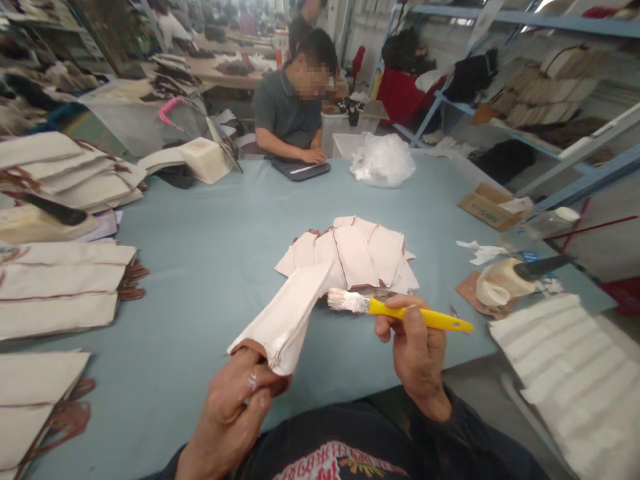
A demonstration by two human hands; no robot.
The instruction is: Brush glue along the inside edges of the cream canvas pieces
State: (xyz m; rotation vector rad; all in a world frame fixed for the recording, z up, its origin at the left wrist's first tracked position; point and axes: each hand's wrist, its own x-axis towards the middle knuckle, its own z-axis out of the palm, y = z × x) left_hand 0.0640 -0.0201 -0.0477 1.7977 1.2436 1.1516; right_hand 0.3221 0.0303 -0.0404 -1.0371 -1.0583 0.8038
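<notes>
My left hand (pixel 235 400) grips the near end of a cream fabric piece (pixel 287 307) with a brown edge, its fingers partly hidden inside the fold. White residue marks one of those fingers. In my right hand (pixel 417 343) is a yellow-handled paintbrush (pixel 420 315), held between thumb and fingers. Its bristles are coated in something white and point left, close to the piece's right side. Just beyond lies a fanned pile of similar cream pieces (pixel 355 250) with brown edges, which the held piece partly overlaps.
More cream stacks (pixel 60 287) with brown cords line the left side. At right are a glue-smeared pot (pixel 500 283) with a dark handle, a cardboard box (pixel 487 205) and layered white pieces (pixel 565 373). Across the blue-green table (pixel 200 220) a co-worker (pixel 290 110) handles a dark flat item, beside a plastic bag (pixel 383 160).
</notes>
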